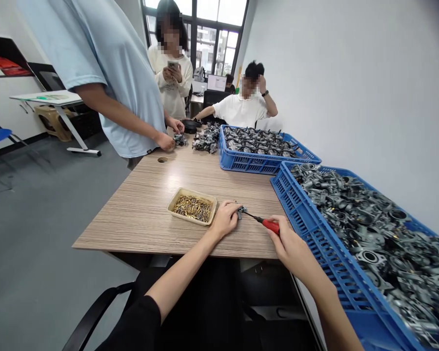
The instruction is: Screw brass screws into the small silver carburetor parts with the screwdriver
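My left hand [225, 218] is closed on a small grey metal part [242, 210] resting on the wood-patterned table [146, 209]. In my right hand [287, 242] is a screwdriver [269, 224] with a red and black handle, its dark shaft pointing left to the metal part. The contact at the tip is too small to make out. Just left of my left hand sits a cream tray [171, 208] full of small brass-coloured pieces [192, 208].
A blue crate [303, 214] of grey metal castings stands at the right, and another blue crate [249, 163] of parts lies behind it. More parts [207, 139] are heaped at the far end. A person in light blue [124, 83] handles parts there; two others are beyond.
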A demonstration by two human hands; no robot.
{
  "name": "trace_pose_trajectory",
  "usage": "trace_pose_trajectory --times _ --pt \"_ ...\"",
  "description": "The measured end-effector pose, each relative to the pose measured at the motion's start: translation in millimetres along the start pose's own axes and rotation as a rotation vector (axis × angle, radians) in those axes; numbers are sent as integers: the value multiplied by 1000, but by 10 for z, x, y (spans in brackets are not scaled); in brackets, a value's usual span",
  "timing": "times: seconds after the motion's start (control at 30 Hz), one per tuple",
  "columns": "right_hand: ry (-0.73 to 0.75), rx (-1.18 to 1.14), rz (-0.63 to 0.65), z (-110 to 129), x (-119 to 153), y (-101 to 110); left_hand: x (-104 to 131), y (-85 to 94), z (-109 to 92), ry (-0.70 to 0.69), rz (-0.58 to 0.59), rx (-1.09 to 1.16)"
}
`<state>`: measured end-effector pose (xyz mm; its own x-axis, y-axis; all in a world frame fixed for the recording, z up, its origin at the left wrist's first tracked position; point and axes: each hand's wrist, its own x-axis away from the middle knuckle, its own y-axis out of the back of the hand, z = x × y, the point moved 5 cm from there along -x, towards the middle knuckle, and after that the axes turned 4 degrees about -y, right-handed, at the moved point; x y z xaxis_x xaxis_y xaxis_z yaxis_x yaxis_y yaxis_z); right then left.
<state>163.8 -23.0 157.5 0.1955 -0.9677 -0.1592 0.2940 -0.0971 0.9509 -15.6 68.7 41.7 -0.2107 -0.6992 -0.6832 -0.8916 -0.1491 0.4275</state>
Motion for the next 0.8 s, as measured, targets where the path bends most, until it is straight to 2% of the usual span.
trace_pose_trajectory --times 0.13,0.3,0.47,0.63,0.7,0.8 --pt "-189 199 -36 -90 -4 18 -3 9 -16 14 1 -6" --pt "-6 1 -26 -14 2 40 -10 18 -29 20 2 -7" --pt "-207 269 -41 -67 1 36 -4 16 -13 -13 5 -24" --pt "6 81 -59 11 21 58 3 12 13 -8 2 -36" --pt "-9 102 -75 -2 24 45 1 12 10 -5 5 -34" --pt "-108 251 -122 -23 22 28 -3 15 -2 -2 6 -30"
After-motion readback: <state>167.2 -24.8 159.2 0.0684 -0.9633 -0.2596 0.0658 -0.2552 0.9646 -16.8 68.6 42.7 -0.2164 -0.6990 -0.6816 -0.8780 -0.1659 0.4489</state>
